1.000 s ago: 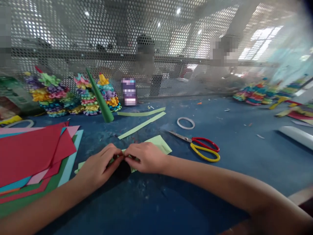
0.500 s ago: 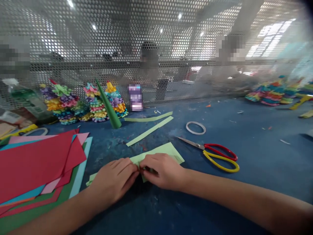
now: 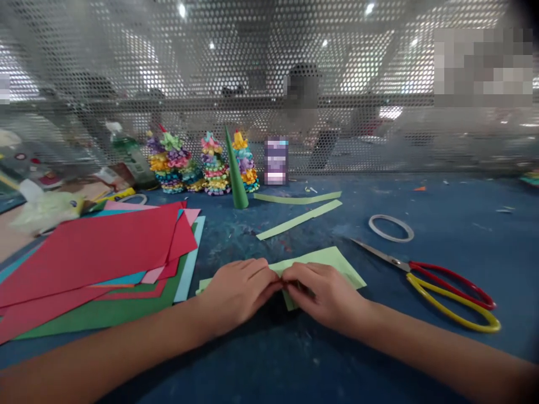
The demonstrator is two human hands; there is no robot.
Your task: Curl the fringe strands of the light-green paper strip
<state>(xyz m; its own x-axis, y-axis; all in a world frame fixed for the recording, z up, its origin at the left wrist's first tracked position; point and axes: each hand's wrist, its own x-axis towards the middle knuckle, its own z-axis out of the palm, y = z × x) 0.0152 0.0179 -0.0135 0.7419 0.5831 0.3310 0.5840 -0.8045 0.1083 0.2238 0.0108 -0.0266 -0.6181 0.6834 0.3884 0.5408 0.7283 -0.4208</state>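
- Our left hand (image 3: 238, 294) and right hand (image 3: 324, 297) pinch a fold of the pale green paper sheet (image 3: 324, 265), just left of the red-and-yellow-handled scissors (image 3: 452, 297).
- Risk: if we loosen our pinch, the fold may slip and crease crookedly.
- Risk: if we slide the sheet rightward, the scissors' tip may snag it.

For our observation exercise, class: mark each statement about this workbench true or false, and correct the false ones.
1. The left hand and the right hand are both pinching a pale green paper. True.
2. The red-and-yellow-handled scissors lie to the left of the hands. False: they lie to the right of the hands.
3. A green paper cone stands upright beyond the hands. True.
4. The tape ring sits on the red paper. False: it lies on the blue table, right of the cone.
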